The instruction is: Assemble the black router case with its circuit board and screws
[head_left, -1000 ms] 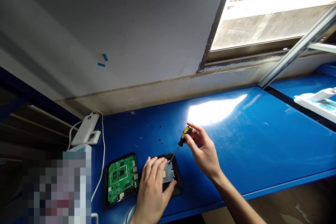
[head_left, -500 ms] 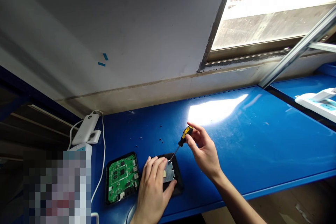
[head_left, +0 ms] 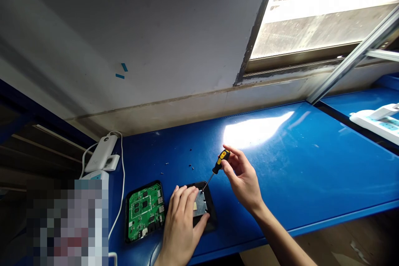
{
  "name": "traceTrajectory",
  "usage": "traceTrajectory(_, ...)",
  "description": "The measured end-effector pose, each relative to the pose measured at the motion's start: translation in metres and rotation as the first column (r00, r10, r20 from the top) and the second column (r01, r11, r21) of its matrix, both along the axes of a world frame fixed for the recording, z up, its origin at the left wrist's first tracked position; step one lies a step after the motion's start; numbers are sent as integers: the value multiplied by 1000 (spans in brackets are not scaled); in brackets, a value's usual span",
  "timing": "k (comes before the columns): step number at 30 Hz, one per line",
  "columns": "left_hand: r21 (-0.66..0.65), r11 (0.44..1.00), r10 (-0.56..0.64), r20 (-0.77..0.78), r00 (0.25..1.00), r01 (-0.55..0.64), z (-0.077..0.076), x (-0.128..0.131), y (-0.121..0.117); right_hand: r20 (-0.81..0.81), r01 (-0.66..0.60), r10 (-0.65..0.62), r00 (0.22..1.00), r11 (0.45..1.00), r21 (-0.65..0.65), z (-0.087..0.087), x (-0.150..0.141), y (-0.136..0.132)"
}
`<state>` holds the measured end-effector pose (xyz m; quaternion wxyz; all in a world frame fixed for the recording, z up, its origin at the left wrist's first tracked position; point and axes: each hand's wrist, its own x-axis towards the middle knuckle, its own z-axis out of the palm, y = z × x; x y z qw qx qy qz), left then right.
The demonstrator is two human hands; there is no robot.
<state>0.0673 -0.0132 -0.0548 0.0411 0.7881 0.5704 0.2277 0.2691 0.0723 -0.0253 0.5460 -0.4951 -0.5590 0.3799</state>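
My right hand [head_left: 241, 176] grips a black and yellow screwdriver [head_left: 222, 160] by its handle, thumb and fingers around it. The thin shaft slants down to the left, and its tip meets the upper edge of a silver metal plate [head_left: 201, 205]. That plate lies in a black case half [head_left: 212, 208] on the table. Spread across the case half, my left hand [head_left: 183, 212] holds it down, fingers on top and thumb at the plate's lower edge. It hides the left part of both. A green circuit board [head_left: 145, 208] in another black shell lies left of it.
Several small screws [head_left: 190, 165] lie scattered on the blue table [head_left: 280, 166] behind the case. A white power adapter [head_left: 102, 153] with a white cable [head_left: 124, 174] is at the left. Farther right is a white power strip [head_left: 378, 122], beyond a metal frame post [head_left: 346, 56].
The screwdriver handle and the right fingers have shifted very slightly; the tip stays at the plate's upper edge. My left hand and the case keep their places.
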Motion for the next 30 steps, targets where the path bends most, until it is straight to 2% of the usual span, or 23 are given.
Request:
traceTrajectory(16,-22,1000,-10,20,1000,11,2,0,-1,-29,-25,25,999,1000,8,2,0,-3)
traceTrajectory(30,-35,999,-11,12,1000,12,2,1,-1,13,8,-8,1000,1000,-2,-2,7,-5)
